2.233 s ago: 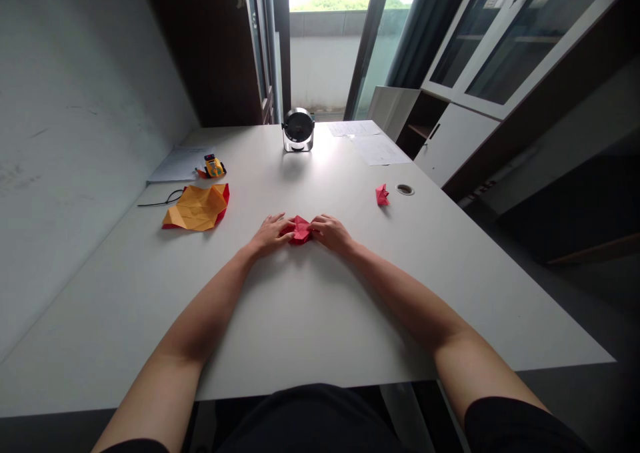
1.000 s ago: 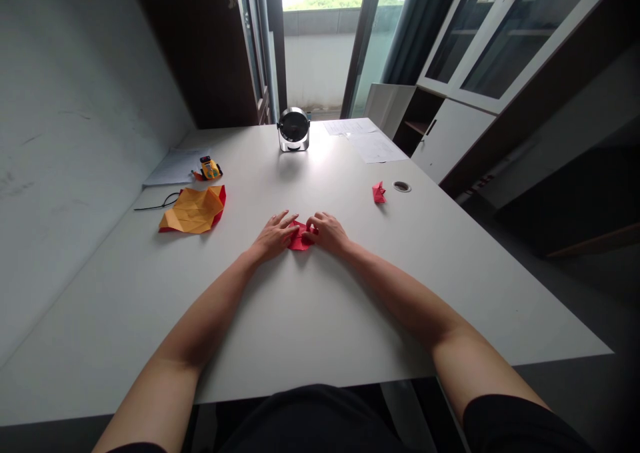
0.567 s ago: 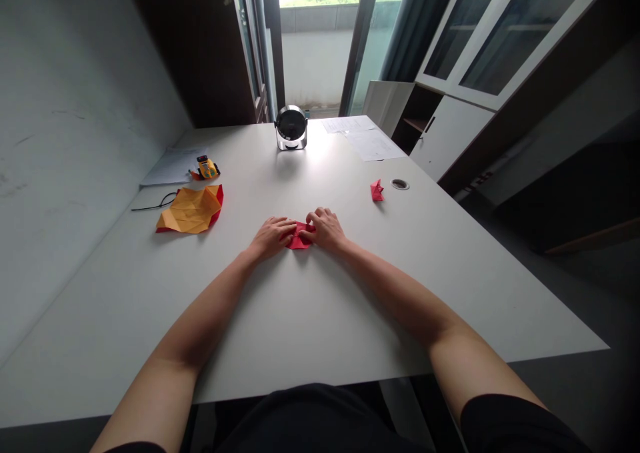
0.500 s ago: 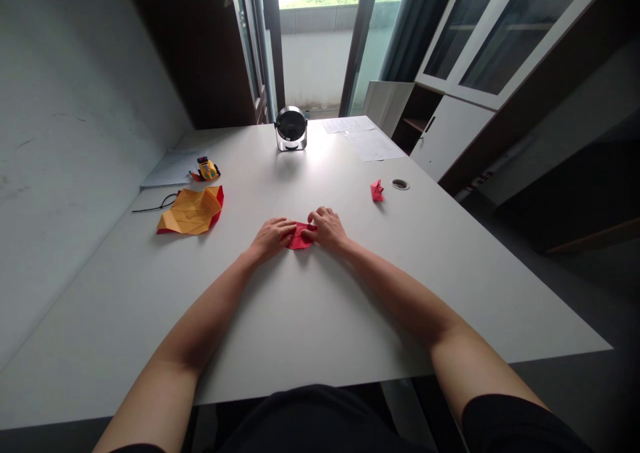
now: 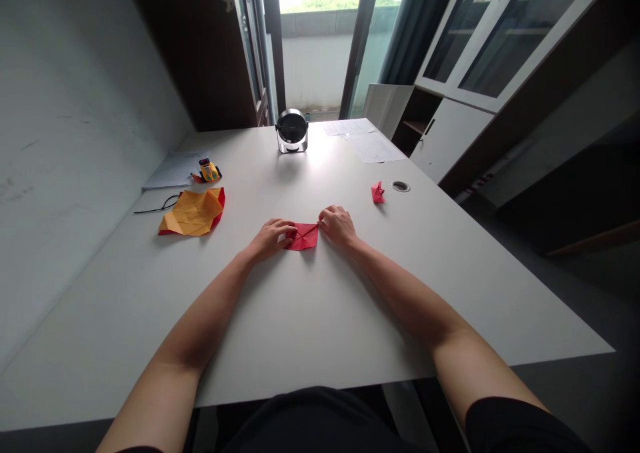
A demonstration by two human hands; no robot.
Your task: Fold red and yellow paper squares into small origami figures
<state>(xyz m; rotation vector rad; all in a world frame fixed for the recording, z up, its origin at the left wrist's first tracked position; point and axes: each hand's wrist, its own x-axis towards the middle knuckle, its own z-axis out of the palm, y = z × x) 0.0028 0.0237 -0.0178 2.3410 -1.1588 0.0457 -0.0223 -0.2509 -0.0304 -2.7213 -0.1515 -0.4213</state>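
Between my hands a small piece of folded red paper [image 5: 305, 237] lies on the white table, with crease lines meeting near its middle. My left hand [image 5: 270, 238] holds its left edge, fingers over the top and thumb lower down. At the upper right corner, the thumb and forefinger of my right hand [image 5: 338, 226] are pinched together on the paper. A small folded red paper figure [image 5: 378, 193] stands farther off to the right. On the left lies a larger creased sheet, orange on top and red beneath [image 5: 194, 213].
A yellow toy-like object [image 5: 208, 170] and a black cable tie [image 5: 157, 207] are beside the orange sheet. At the back stands a round black lamp-like device [image 5: 292, 130] on a metal stand. Printed papers [image 5: 375, 147] lie back right, near a round cable hole [image 5: 401, 186].
My right hand has moved right, off the middle of the red paper to its upper right corner, and more of the paper shows. My left hand stays at the left edge.
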